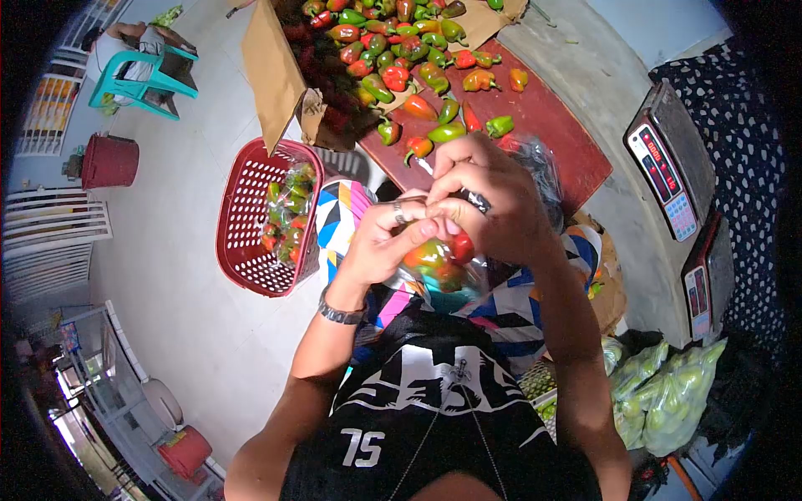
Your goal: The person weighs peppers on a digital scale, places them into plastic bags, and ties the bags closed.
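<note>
Between my hands hangs a clear plastic bag of red and green peppers [436, 260], its neck pinched at the top. My left hand [386, 242], with a ring and a wristwatch, has its thumb and fingers closed on the bag's neck. My right hand [489, 200], wearing a dark ring, meets it there with bent fingers, closed on the same neck. The bag rests over my lap. Just beyond my hands, loose peppers [447, 132] lie on a red board [551, 125].
A red basket [242, 209] with bagged peppers stands at the left. Cardboard [271, 75] borders the pepper pile. Two scales [668, 179] and bags of green produce [681, 392] are at the right. A person sits on a green chair [125, 75] at the upper left.
</note>
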Action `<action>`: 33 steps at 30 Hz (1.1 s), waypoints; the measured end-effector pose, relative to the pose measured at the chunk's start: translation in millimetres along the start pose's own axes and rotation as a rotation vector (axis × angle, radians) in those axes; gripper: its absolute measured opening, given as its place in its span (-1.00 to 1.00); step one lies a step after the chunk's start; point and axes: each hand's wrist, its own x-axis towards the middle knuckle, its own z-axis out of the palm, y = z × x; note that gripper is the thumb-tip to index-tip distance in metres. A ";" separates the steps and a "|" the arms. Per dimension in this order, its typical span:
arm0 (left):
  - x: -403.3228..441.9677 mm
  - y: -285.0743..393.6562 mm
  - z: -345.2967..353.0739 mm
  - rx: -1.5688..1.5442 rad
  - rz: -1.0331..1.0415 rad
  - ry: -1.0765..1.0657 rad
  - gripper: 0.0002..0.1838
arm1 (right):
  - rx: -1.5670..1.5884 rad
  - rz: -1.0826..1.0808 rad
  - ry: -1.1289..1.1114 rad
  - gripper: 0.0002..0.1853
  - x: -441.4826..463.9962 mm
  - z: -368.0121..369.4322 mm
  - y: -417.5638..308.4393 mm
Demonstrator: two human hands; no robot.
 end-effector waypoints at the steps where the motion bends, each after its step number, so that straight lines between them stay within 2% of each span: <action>1: -6.6 1.6 -2.7 0.054 0.010 0.059 -0.78 | 0.002 0.103 0.042 -0.87 -3.3 -1.0 2.7; 3: -23.1 7.2 -22.9 0.163 0.032 0.164 -0.79 | 0.000 0.312 0.137 -0.89 -13.7 -5.5 16.5; 5: -52.2 2.0 -61.8 0.197 -0.043 0.371 -0.79 | -0.083 0.497 0.254 -0.83 -37.4 -23.3 42.3; 7: -77.7 9.7 -103.6 0.329 -0.247 0.614 -0.78 | -0.165 0.661 0.371 -0.79 -82.9 -39.9 84.4; 8: -89.9 4.5 -126.4 0.345 -0.274 0.695 -0.78 | -0.197 0.743 0.425 -0.77 -111.5 -47.5 106.5; 11: -129.9 -34.1 -195.7 0.414 -0.411 0.845 -0.79 | -0.323 1.039 0.346 -0.75 -164.7 -66.5 131.2; 12: -141.4 -48.8 -214.9 0.450 -0.506 0.893 -0.80 | -0.322 1.042 0.337 -0.74 -174.5 -60.2 135.3; 14: -185.2 -116.1 -274.3 0.476 -0.560 0.980 -0.81 | -0.318 1.046 0.319 -0.73 -190.4 -50.0 139.2; 17: -225.9 -171.7 -299.7 0.475 -0.660 1.163 -0.82 | -0.356 0.852 0.231 -0.76 -186.2 -19.7 122.4; 18: -232.7 -178.7 -294.5 0.288 -0.620 1.230 -0.80 | -0.369 0.779 0.171 -0.76 -187.7 -10.0 120.4; 21: -222.9 -176.8 -280.9 0.022 -0.645 1.297 -0.77 | -0.409 0.585 -0.003 -0.75 -181.3 17.7 113.5; 22: -212.7 -169.5 -269.3 0.100 -0.520 1.184 -0.73 | -0.423 0.542 -0.058 -0.77 -171.9 26.5 104.1; 23: -190.4 -150.3 -250.3 0.140 -0.562 1.189 -0.77 | -0.436 0.499 -0.112 -0.78 -165.7 35.6 96.7; 25: -168.7 -146.6 -237.1 0.122 -0.389 1.017 -0.82 | -0.532 0.450 -0.157 -0.85 -172.7 54.7 104.8; 27: -126.0 -107.6 -185.8 0.242 -0.401 0.979 -0.84 | -0.540 0.438 -0.262 -0.88 -180.4 66.1 120.4; 28: -118.5 -105.4 -171.4 0.340 -0.326 0.884 -0.84 | -0.495 0.578 -0.184 -0.88 -189.0 74.5 128.6; 31: -86.1 -92.0 -102.6 0.423 -0.248 0.718 -0.82 | -0.441 0.473 -0.064 -0.89 -204.8 73.6 148.4; 32: -75.0 -81.5 -75.0 0.447 -0.244 0.627 -0.81 | -0.378 0.514 0.004 -0.90 -201.5 69.7 144.0; 33: -63.7 -66.9 -45.4 0.364 -0.404 0.564 -0.83 | -0.313 0.553 0.071 -0.91 -193.3 63.7 133.4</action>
